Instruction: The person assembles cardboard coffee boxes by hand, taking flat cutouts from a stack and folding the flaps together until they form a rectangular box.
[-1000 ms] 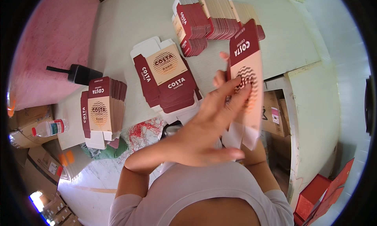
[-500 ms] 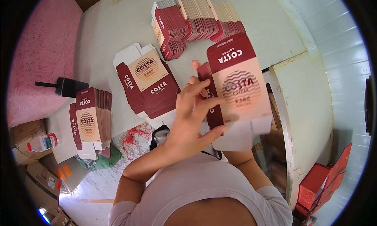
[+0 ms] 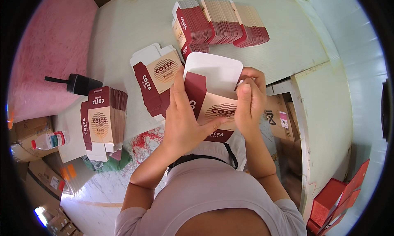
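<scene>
Above my lap, at the table's near edge, I hold a maroon-and-beige folding carton (image 3: pixel 223 100) between both hands. Its large white flap (image 3: pixel 213 64) points away from me, and a maroon side flap stands up at its left. My left hand (image 3: pixel 182 117) grips the left side, thumb across the beige front panel. My right hand (image 3: pixel 251 100) is closed round the right edge, thumb up and fingers bent near the white flap. Just beyond my left hand, a small pile of flat cartons (image 3: pixel 164 69) lies on the table, partly hidden by that hand.
Three rows of packed cartons (image 3: pixel 221 22) stand at the back of the table (image 3: pixel 131 22). At left are another carton stack (image 3: pixel 102 121), a black handled object (image 3: pixel 84 85) and a plastic bottle (image 3: pixel 51 140). Brown boxes (image 3: pixel 279 117) sit under the right side; red boxes (image 3: pixel 328 203) are lower right.
The carton has turned end for end, its white flaps now on the far side, and moved left and nearer. My right hand has come from beneath it to its right edge.
</scene>
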The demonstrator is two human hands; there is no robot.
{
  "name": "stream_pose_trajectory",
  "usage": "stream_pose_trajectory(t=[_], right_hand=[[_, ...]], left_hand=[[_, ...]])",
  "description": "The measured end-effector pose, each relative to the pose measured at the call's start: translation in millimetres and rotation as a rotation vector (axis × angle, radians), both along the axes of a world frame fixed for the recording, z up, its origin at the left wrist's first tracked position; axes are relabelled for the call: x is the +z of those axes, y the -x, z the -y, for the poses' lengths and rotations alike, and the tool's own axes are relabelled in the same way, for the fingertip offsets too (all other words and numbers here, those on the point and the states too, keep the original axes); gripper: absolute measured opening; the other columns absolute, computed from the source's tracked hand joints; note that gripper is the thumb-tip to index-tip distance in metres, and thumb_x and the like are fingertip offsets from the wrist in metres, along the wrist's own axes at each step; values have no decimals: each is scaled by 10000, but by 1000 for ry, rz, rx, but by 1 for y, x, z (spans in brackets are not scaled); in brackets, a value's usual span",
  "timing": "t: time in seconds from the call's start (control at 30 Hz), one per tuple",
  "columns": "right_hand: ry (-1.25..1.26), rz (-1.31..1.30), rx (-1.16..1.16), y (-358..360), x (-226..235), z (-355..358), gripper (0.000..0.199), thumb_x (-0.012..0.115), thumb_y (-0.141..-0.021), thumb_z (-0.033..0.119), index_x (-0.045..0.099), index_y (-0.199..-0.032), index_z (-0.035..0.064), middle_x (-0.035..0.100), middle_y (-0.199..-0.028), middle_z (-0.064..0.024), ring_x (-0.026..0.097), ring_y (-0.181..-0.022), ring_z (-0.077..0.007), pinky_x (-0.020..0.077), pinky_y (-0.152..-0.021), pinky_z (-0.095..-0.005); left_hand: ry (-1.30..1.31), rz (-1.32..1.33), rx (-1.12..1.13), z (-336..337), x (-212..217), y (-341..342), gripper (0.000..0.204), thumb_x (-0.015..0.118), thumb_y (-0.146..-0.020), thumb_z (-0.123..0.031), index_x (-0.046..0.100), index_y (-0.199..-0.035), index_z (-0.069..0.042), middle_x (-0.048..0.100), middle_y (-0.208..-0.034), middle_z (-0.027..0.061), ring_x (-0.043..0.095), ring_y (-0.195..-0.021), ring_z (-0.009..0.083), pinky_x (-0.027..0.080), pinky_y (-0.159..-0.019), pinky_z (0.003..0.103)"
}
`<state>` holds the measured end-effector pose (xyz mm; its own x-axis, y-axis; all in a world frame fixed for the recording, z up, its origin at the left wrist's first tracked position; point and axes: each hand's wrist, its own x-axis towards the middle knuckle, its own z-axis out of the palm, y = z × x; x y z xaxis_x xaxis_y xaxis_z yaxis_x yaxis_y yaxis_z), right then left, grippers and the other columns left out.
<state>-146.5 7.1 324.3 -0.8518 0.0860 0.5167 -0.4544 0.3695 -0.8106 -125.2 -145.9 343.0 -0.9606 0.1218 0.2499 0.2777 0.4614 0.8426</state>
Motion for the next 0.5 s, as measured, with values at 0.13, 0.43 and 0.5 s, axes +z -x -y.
stream_pose_trajectory(t=[0.13,0.43,0.5], right_hand=[[10,-138,106,-2,12,6,275,425,-902,241,484,-838,-20,392,-1173,-218,424,-1002,-259,337,-865,-371],[195,-2,263,-14,11,13,497,541,-835,107,317,-1260,-18,355,-1264,-192,412,-1138,-232,330,-948,-337],[367,112,295,-16,6,11,414,542,-831,103,400,-1197,-26,374,-1246,-183,427,-1109,-223,342,-930,-327]], left_hand=[[-361,50,-191,-7,-13,-8,1075,797,-598,-140,52,-1359,12,371,-1258,230,430,-1147,333,346,-956,380],[-558,-55,-223,8,-16,1,648,678,-758,-75,285,-1271,-35,431,-1165,103,464,-1051,188,406,-876,302],[-698,95,-185,7,-18,-1,513,670,-769,-74,388,-1193,-15,468,-1084,85,473,-985,163,390,-846,276]])
